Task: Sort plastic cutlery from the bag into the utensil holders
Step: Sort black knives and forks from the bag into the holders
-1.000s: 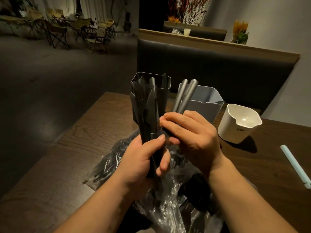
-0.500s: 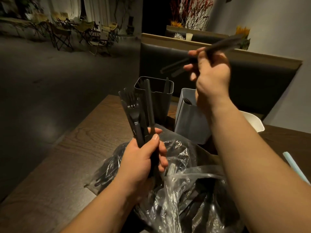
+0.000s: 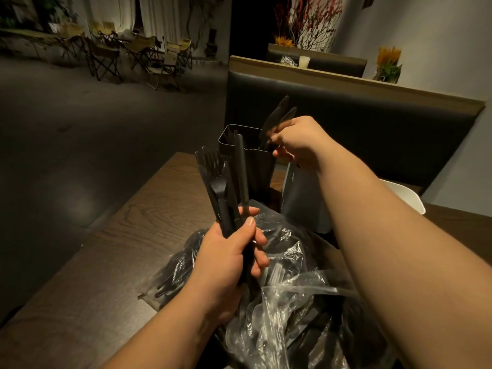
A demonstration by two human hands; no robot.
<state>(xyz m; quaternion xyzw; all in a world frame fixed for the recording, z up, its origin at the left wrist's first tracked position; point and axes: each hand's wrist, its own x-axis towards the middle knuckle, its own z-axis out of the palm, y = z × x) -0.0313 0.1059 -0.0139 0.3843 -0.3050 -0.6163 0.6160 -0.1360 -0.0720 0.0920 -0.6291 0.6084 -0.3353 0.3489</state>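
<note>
Left hand (image 3: 229, 257) grips a bundle of black cutlery (image 3: 226, 187), fork tines up, over the clear bag (image 3: 292, 302). Right hand (image 3: 300, 141) pinches two black utensils (image 3: 277, 115) at the mouth of the dark holder (image 3: 255, 166); grey holder (image 3: 300, 198) just beside it, white holder (image 3: 407, 195) further right. All sit on a dark wood-grain table (image 3: 127, 235), with a black padded booth back (image 3: 346, 134) behind and folding chairs (image 3: 106, 54) far left in the dim room.

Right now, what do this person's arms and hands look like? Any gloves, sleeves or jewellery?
Bare throughout. The left hand and right hand wear no gloves; no ring, watch or bracelet shows. Both forearms are uncovered as far as the frame reaches, with no sleeve visible. The left thumbnail looks short and plain.
</note>
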